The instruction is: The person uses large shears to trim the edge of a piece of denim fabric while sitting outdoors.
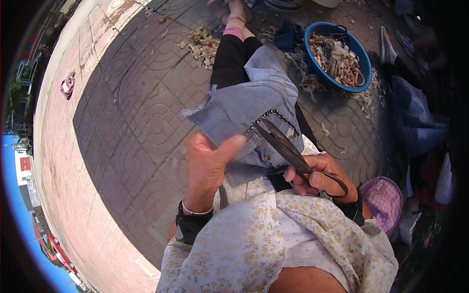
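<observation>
A pale blue denim garment [249, 100] with a row of small studs along one seam lies over my outstretched legs. My left hand [207, 163] grips its near edge, thumb on top of the cloth. My right hand [320, 176] holds a pair of large black iron scissors [283, 144] by the loop handles. The blades point up and left, slightly apart, with their tips at the studded seam of the denim.
A blue plastic basin [359, 51] full of cloth scraps and trimmings stands ahead on the right. Scraps litter the patterned paving [141, 97] around my feet. A purple woven hat [383, 200] lies at my right. Dark blue cloth [415, 119] is piled further right.
</observation>
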{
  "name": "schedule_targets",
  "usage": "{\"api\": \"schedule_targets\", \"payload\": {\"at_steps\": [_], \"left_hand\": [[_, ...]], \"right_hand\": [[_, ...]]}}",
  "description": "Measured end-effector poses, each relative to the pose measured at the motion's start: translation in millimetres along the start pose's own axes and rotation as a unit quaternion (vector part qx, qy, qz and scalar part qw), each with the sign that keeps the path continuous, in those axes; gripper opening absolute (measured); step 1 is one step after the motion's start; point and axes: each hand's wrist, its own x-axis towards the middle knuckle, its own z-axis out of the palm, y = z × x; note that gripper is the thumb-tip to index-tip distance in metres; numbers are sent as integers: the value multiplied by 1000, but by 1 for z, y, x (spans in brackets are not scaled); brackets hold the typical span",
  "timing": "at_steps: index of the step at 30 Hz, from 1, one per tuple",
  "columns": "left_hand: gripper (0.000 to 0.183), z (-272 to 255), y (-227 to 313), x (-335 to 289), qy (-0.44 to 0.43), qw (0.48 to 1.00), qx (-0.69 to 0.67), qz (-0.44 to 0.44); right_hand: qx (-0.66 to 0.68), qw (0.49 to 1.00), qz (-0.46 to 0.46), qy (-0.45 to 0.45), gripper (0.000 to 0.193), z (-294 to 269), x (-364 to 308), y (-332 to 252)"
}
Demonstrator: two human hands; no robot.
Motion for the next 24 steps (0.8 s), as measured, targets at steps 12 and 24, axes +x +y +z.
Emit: {"api": "schedule_targets", "payload": {"at_steps": [12,24], "left_hand": [[32,-8,-1,0,-22,995,-95,-8],[20,-3,4,1,14,990,-140,-34]], "right_hand": [[-15,999,40,9,45,6,0,2],[-22,999,0,49,46,2,-4,12]]}}
